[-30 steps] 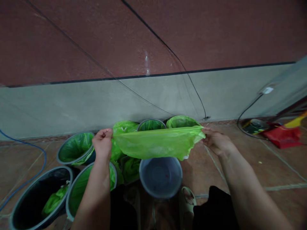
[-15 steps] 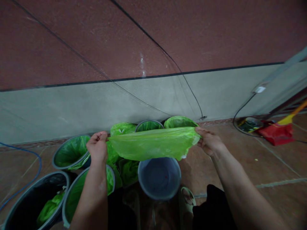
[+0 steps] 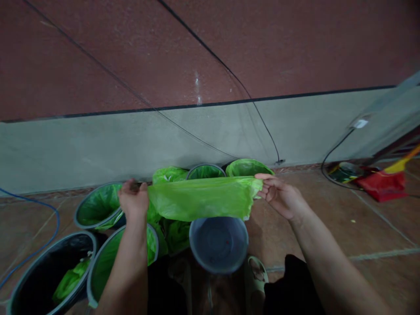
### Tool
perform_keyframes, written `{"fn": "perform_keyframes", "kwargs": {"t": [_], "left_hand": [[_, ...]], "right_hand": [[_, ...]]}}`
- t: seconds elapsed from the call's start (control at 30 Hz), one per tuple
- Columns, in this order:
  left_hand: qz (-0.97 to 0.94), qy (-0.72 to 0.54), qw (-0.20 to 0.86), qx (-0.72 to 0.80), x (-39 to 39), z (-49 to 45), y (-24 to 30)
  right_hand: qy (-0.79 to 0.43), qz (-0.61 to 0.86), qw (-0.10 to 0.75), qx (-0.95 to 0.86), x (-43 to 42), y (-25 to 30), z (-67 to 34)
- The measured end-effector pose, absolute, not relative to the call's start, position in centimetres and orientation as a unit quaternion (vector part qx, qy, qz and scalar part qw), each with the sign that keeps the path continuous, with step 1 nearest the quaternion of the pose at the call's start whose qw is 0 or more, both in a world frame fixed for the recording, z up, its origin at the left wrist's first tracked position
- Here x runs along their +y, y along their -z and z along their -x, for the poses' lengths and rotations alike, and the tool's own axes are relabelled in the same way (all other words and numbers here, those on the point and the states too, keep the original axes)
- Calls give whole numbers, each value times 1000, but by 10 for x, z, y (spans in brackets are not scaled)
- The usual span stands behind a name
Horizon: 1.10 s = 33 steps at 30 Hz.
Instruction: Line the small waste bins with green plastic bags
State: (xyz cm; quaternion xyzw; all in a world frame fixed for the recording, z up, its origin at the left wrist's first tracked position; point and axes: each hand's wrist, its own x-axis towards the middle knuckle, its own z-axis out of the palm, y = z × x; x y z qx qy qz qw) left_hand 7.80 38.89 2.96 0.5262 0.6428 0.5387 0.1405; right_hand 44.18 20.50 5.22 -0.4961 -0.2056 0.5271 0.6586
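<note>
A bright green plastic bag (image 3: 200, 199) is stretched sideways between my two hands, folded into a long flat band. My left hand (image 3: 134, 202) pinches its left end. At the other end, my right hand (image 3: 278, 194) grips the crumpled edge between thumb and fingers. Below the bag, between my feet, stands a grey bucket (image 3: 219, 249) with no liner in it; the hanging bag covers part of its far rim in this view. Small reddish specks lie on the bucket's bottom.
Several bins lined with green bags stand at the left and along the wall, among them a lined bin (image 3: 98, 205). A dark bin (image 3: 42, 271) holds a crumpled green bag. At the right lie a red dustpan (image 3: 382, 186) and a black cable (image 3: 328, 168). A blue hose (image 3: 56, 223) curves at far left.
My right hand has moved slightly left and its fingers have opened out a little, so the bag's right end sits further left. The left hand has turned slightly.
</note>
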Motion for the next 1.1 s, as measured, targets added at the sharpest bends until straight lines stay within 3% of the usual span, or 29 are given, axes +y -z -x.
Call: {"fn": "perform_keyframes", "kwargs": {"t": [0.1,0.27,0.6,0.7,0.83,0.93,1.1], "left_hand": [[-656,-530,66,534,364,-110,-40],[-855,-433,117,260,306,-185,-45],[-854,-425,183,238,292,-204,-41],[-834,-435,232,246,292,-204,-42],[-804,-436,319,248,295,-205,-41],[-773,-436,384,256,299,-204,-39],[-683,-470,471,300,312,-197,-39]], "right_hand": [[-576,463,638,-219,207,-56,-420],[-624,426,612,-232,215,-55,-385],[-608,417,606,-297,225,-45,-365],[-536,480,574,-392,230,-35,-361],[-336,616,460,-545,230,-27,-359],[-204,680,405,-576,227,-29,-361],[-91,711,354,-601,228,-30,-366]]}}
